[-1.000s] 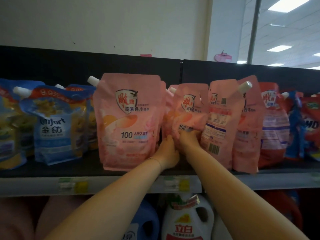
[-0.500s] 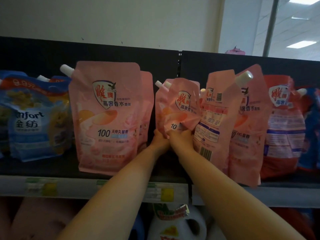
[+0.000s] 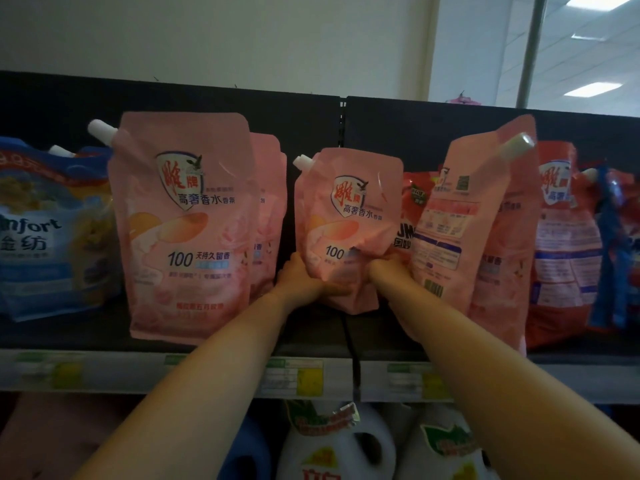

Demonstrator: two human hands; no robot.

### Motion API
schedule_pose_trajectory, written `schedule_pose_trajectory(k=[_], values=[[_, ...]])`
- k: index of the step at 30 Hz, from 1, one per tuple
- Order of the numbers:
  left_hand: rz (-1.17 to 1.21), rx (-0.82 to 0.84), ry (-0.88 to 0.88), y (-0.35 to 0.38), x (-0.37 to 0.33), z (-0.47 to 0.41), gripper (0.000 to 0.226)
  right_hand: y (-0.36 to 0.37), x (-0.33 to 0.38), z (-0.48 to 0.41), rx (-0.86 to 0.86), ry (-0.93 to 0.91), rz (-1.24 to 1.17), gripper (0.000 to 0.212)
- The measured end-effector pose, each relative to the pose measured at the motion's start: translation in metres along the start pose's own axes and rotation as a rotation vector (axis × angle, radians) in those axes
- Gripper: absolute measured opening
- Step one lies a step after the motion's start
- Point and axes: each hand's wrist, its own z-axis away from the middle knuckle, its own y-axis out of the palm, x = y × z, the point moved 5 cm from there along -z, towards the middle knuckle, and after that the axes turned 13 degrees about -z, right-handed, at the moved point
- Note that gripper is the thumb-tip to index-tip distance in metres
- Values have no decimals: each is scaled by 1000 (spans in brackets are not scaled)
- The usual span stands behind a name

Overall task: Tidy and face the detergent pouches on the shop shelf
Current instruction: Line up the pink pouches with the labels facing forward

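A small pink detergent pouch (image 3: pixel 348 216) stands upright in the middle of the black shelf (image 3: pixel 311 337), label facing me. My left hand (image 3: pixel 301 278) grips its lower left side and my right hand (image 3: pixel 388 270) grips its lower right side. To the left stands a larger pink pouch (image 3: pixel 187 223) facing front, with another pink pouch (image 3: pixel 270 209) behind it. To the right a pink pouch (image 3: pixel 460 223) leans with its back label and barcode toward me, and a further pink pouch (image 3: pixel 509 237) sits behind it.
Blue softener pouches (image 3: pixel 45 230) fill the shelf's left end. Red pouches (image 3: pixel 568 244) and a blue pack (image 3: pixel 620 244) stand at the right. A red pouch (image 3: pixel 412 216) shows behind the held one. White detergent jugs (image 3: pixel 332 448) sit on the shelf below the price strip (image 3: pixel 298 375).
Both hands have pulled the small pink pouch clear of the leaning one and set it upright, facing front. My hands have spread to its two sides.
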Motion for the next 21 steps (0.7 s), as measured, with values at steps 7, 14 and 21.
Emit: schedule_pose_trajectory(k=[7,14,21], values=[[-62,-94,38,-2,-11,10,91,-30,-1,-18,-40,20,165,45],[-221,-374,-71,-6,-14,17,118,-5,-9,22,81,-303,132,34],[-121,-316,98,-8,-12,13,119,0,-4,40,239,-466,22,43]])
